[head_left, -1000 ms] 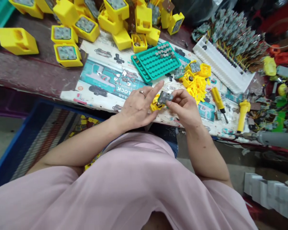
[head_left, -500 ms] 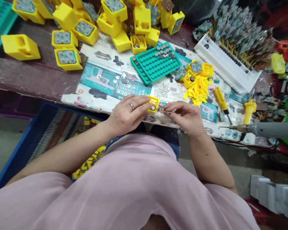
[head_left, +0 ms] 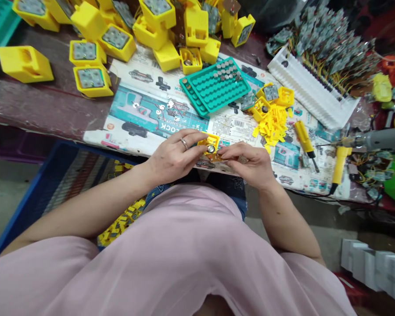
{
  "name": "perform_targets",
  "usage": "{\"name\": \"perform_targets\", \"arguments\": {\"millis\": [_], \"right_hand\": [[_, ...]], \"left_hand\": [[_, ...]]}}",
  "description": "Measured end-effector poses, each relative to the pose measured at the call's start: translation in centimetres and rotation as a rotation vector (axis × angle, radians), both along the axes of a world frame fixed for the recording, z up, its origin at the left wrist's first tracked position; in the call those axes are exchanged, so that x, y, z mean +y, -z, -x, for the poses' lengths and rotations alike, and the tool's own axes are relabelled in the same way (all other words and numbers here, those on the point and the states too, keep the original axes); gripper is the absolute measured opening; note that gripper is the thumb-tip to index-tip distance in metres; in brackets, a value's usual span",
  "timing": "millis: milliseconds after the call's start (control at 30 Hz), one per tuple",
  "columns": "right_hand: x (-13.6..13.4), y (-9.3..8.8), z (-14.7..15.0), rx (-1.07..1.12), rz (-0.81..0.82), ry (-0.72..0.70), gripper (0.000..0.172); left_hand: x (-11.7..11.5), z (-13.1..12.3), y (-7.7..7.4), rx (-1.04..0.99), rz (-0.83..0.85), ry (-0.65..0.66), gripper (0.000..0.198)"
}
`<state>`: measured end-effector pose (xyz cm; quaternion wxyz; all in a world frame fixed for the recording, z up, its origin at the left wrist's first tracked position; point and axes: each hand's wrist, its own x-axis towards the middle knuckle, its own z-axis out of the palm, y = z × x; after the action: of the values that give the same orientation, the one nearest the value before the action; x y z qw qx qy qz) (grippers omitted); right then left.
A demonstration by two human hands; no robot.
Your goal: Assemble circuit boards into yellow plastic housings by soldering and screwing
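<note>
While left hand [head_left: 171, 156] clamps small yellow housing [head_left: 213, 141] between fingers, right hand [head_left: 250, 161] pinches brownish board [head_left: 216, 157] just beside it; green tray [head_left: 210, 91] lies beyond both hands.

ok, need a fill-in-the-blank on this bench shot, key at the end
1. The left hand holds a small housing that is ____ in colour.
2. The right hand holds a brown board, while the ring is on the ____ hand.
3. In the picture, the white rack lies to the ____ of the green tray.

Missing words: yellow; left; right
</note>
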<state>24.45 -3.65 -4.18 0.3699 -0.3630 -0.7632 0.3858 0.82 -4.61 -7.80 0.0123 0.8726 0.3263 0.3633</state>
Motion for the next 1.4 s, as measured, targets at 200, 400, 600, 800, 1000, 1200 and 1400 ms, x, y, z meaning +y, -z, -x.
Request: {"name": "perform_targets", "arguments": {"millis": [200,400,600,800,1000,1200,1400], "right_hand": [[0.8,-0.1,1.1,0.004,0.279,0.268,0.017],[2.0,0.0,1.6,0.032,0.408,0.263,0.043],[2.3,0.1,1.7,-0.011,0.342,0.208,0.041],[2.2,-0.4,1.1,-0.293,-0.06,0.16,0.022],[2.7,-2.5,0.1,-0.493,-0.406,-0.168,0.024],[2.8,-3.3,-0.5,-0.613,-0.374,-0.23,0.032],[1.1,-2.2,-0.2,-0.663,-0.382,-0.097,0.04]], "left_hand": [[-0.2,0.2,0.1,0.034,-0.039,0.024,0.028],[-0.4,0.6,0.7,0.032,-0.073,0.044,0.034],[-0.3,0.4,0.8,0.032,-0.139,0.014,0.024],[-0.4,0.3,1.0,-0.006,-0.11,-0.024,0.024],[-0.4,0.3,1.0,0.028,-0.162,-0.031,0.022],[-0.3,0.2,0.7,0.043,-0.214,-0.036,0.021],[-0.4,0.2,1.3,0.035,-0.128,-0.046,0.025]]}}
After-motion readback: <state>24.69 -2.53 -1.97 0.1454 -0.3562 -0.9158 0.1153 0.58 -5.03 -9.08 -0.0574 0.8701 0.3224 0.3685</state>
